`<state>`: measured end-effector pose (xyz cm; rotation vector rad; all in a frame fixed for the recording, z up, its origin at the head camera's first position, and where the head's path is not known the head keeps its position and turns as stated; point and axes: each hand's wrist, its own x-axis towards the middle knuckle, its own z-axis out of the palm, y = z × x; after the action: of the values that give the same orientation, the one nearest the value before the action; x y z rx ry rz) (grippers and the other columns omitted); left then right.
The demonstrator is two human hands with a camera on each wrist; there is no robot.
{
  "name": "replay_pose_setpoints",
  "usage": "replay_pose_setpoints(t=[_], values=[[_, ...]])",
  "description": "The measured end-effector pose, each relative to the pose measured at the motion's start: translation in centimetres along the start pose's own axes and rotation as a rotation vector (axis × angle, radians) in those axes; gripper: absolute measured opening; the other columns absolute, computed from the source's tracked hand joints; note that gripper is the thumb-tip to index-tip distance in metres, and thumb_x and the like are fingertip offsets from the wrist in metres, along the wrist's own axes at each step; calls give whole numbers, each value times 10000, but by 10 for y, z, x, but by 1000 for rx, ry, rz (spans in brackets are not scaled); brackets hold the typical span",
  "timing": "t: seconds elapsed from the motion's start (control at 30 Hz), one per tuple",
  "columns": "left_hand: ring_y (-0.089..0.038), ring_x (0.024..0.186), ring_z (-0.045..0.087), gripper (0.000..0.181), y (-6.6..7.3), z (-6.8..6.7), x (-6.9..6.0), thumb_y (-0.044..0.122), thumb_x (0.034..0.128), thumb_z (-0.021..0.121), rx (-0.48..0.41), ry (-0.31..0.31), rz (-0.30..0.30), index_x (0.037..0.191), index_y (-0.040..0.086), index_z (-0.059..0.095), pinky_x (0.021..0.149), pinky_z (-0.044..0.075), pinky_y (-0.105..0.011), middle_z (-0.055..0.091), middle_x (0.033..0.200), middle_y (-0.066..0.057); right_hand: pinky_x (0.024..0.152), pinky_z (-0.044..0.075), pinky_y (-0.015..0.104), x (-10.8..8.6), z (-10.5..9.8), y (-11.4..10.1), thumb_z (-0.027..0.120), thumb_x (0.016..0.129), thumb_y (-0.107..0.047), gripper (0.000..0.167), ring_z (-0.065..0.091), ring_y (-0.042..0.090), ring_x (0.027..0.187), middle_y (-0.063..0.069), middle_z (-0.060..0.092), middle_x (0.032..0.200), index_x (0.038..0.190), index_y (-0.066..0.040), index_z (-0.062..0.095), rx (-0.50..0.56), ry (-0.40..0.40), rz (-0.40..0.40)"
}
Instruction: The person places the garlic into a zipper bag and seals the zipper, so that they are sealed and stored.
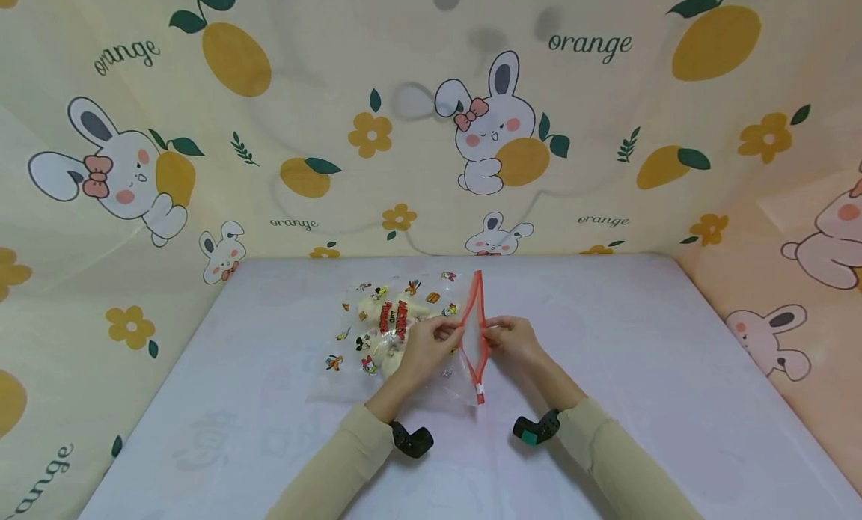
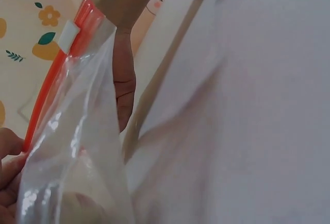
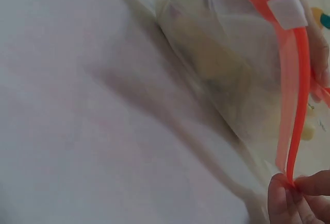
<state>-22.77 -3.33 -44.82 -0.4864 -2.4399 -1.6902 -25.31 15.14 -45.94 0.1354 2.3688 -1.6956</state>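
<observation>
A clear zip bag (image 1: 330, 381) printed with cartoon figures lies on the table, its red-edged mouth (image 1: 480, 303) spread apart toward the right. Inside shows a pale cream thing whose kind the print and plastic obscure. My left hand (image 1: 427, 348) pinches the near-left lip of the mouth. On the opposite lip, my right hand (image 1: 515, 340) pinches the red strip between thumb and fingers. A white slider (image 2: 68, 37) sits near one end of the red zip strip (image 2: 44, 90). In the right wrist view, the right fingertips (image 3: 278, 198) grip the red strip below the slider (image 3: 287, 11).
The bag rests on a white-covered table (image 1: 640, 355). Behind it and at both sides hangs a cream cloth (image 1: 404, 56) printed with rabbits and oranges. Each wrist wears a black camera; one is the left wrist's camera (image 1: 412, 440), the other the right wrist's camera (image 1: 536, 429).
</observation>
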Motion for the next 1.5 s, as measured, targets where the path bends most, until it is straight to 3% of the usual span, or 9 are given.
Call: replay_pose_setpoints(t=[0.1, 0.3, 0.7, 1.03, 1.2, 1.33, 1.5], values=[[-163, 731, 655, 142, -2, 4, 8, 60, 874, 671, 26, 10, 6, 971, -37, 713, 627, 499, -93, 731, 866, -189, 575, 503, 173, 8, -2, 0, 597, 917, -73, 317, 586, 20, 587, -73, 658, 671, 1180, 103, 609, 11, 20, 24], [-205, 733, 684, 145, -8, 10, 19, 69, 870, 671, 69, 32, 15, 956, -38, 717, 623, 500, -93, 739, 855, -188, 593, 573, 195, 20, -3, 5, 597, 917, -42, 357, 619, 14, 611, -51, 672, 692, 1211, 158, 567, 137, 16, 52], [-232, 744, 702, 164, 0, 12, 17, 81, 892, 649, 133, 29, 43, 973, -41, 721, 649, 549, -152, 740, 838, -170, 703, 607, 247, 2, -24, 10, 551, 957, -79, 399, 694, 69, 712, 86, 742, 899, 1261, 176, 505, 141, -113, 57], [-234, 782, 695, 188, 8, 1, -3, 114, 910, 640, 147, 1, 62, 1008, -29, 713, 685, 540, -138, 738, 881, -160, 711, 609, 279, -28, -29, 5, 551, 971, -141, 377, 690, 104, 726, 92, 740, 853, 1216, 145, 546, 33, -191, 37], [-274, 760, 695, 182, 10, -5, -17, 72, 903, 638, 57, -45, 54, 994, -72, 702, 662, 534, -116, 730, 870, -196, 712, 609, 285, -40, -29, 7, 540, 974, -139, 337, 690, 117, 730, 105, 740, 859, 1165, 138, 572, 2, -231, 14], [-314, 740, 703, 190, 12, -8, -31, 73, 909, 636, -43, -93, 10, 993, -86, 695, 640, 528, -112, 725, 871, -229, 712, 608, 283, -48, -29, 10, 550, 976, -166, 342, 686, 114, 726, 109, 739, 871, 1152, 126, 582, -14, -265, -1], [-328, 752, 713, 236, 14, -10, -48, 112, 929, 620, -116, -199, -52, 1022, -96, 682, 646, 541, -137, 714, 878, -269, 717, 609, 282, -58, -29, 14, 538, 986, -206, 380, 690, 107, 739, 106, 741, 901, 1154, 133, 582, -2, -324, -12]])
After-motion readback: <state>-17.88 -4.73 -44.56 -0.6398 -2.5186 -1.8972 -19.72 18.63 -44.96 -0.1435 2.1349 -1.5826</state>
